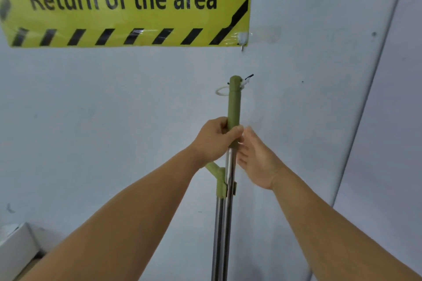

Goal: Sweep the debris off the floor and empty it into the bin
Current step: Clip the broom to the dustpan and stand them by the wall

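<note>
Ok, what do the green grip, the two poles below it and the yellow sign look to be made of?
Green grip: looks like matte plastic or rubber; dull, no glare. Left hand grips it.
Poles: seemingly polished metal; bright mirror-like streaks.
Yellow sign: probably glossy printed sheet, maybe laminated or taped; shiny patches near its edges.

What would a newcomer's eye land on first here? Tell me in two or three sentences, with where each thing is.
First the yellow sign reading "Return of the area", with black hazard stripes, taped across the upper left of the pale wall. Next, at centre, the left hand grips the green handle of two upright metal poles, while the right hand hovers open beside it.
</note>
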Demonstrator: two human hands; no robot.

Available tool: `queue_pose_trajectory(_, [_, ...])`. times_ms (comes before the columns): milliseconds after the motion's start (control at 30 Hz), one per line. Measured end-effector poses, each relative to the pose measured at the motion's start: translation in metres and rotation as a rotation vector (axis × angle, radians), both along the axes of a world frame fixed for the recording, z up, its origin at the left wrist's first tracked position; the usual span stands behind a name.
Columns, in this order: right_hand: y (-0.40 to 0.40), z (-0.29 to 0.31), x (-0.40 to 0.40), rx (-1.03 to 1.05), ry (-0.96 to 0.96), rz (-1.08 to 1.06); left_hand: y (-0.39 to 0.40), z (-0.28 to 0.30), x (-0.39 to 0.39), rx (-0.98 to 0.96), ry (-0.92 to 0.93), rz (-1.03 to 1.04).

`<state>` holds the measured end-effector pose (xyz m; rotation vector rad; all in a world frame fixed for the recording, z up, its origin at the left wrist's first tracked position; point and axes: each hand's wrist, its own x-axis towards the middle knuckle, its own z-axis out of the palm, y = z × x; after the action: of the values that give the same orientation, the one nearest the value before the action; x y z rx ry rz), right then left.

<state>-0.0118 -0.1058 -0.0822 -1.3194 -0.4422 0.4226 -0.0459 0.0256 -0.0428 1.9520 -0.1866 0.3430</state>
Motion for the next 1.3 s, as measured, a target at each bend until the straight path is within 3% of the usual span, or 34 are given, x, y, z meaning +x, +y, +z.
queue_pose_trajectory(333, [-0.004,0.127,0.001,0.086,-0.039,-0.233,-0.014,0.004,0.003,-0.047,0.072,-0.092])
queue_pose_trajectory(600, [0.0,0.17,0.01,0.174,-0.122,-0.325,-0.014,0.014,0.016,-0.05,0.108,-0.117])
queue_pose_trajectory(800, [0.002,0.187,0.031,0.071,-0.243,-0.392,-0.023,0.052,0.032,-0.149,-0.003,-0.065])
queue_pose_trajectory(1000, [-0.003,0.192,0.057,-0.067,-0.368,-0.432,-0.028,0.108,0.054,-0.343,-0.21,0.138])
queue_pose_trajectory(1133, [-0.008,0.194,0.073,-0.163,-0.466,-0.468,-0.028,0.123,0.07,-0.275,-0.238,0.206])
queue_pose_trajectory(1300, [-0.016,0.194,0.103,-0.342,-0.684,-0.642,-0.017,0.126,0.098,-0.179,-0.28,0.449])
